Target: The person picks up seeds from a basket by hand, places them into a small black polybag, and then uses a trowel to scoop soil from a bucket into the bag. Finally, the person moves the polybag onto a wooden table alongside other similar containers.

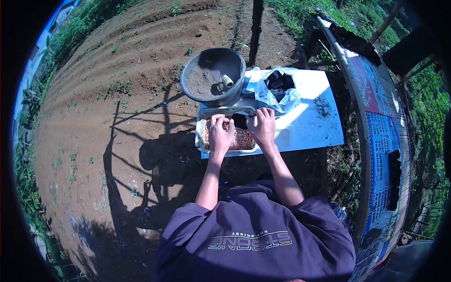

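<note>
small black pot (240,121) is what both hands are busy with, held right over the tray of brown seeds (242,140) that sits at the near-left corner of the white board (312,120). as far as i can tell the pot lies across, its long axis running left to right between the two hands, but it's tiny in my view so i won't swear to it.

right hand (262,126) is curled shut on the pot's right end, fingers wrapped over the top. left hand (221,134) is also curled, fingertips pinched together at the pot's left end, touching it or just beside it. can't tell if it's pinching a seed or the pot's rim. so the pot lies just right of the left hand, and the right hand has the real hold.

going outward: the clear plastic bag (276,91) with dark stuff inside sits just past the right hand on the board. the grey basin of soil (212,75), with a small tube lying in it, is beyond the tray, up and left. bare tilled ground (103,94) is off to the left, with a printed banner (380,131) along the right.
</note>
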Available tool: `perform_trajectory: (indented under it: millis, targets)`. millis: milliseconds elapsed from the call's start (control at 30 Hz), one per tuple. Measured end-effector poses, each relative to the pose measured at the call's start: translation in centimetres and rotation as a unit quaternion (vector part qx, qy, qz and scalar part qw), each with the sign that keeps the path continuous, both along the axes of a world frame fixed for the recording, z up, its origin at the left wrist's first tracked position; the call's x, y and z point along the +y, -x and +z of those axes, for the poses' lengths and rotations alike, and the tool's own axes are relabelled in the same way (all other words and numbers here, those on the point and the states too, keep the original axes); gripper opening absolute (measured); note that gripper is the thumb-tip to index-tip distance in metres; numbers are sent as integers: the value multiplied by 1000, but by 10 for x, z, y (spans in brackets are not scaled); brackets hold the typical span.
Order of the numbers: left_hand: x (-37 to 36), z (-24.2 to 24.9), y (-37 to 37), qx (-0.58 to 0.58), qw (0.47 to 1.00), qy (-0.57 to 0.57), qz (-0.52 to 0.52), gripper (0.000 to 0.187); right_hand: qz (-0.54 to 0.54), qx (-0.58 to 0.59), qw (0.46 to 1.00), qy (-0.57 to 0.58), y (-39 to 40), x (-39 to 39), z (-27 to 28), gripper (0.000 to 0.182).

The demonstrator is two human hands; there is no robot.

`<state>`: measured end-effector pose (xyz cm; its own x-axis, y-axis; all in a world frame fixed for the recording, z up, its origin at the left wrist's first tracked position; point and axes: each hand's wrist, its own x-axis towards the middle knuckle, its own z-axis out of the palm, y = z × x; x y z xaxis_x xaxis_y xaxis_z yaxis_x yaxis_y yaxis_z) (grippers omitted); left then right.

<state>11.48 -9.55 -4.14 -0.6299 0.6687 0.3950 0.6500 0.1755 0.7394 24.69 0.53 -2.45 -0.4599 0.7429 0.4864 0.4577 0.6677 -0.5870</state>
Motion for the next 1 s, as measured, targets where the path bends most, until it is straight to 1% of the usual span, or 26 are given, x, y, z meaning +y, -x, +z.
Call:
perform_trajectory:
  millis: [33,133,267,400,467,667,800,1000]
  targets:
    - [-3,1,13,-29,999,-8,-11,18,-1,8,1000,-8,15,-5,1,25]
    - [-18,2,56,23,1000,-5,-5,19,-7,18,999,-38,61,-22,2,25]
    - [-33,-5,107,14,1000,-21,-7,25,-18,16,999,-27,111,-32,0,24]
    - [-47,-4,126,16,999,23,-26,29,-52,48,997,-41,137,-38,1,21]
    - [-49,-2,130,1,999,37,-28,25,-66,55,996,-33,145,-40,-1,20]
    - [-37,-21,152,-12,999,7,-33,18,-74,74,995,5,149,-42,3,18]
    - [-23,-8,156,7,999,-14,-35,16,-67,57,996,-19,148,-36,6,17]
    - [0,-4,165,16,999,-30,-22,16,-49,26,998,3,147,-20,2,17]
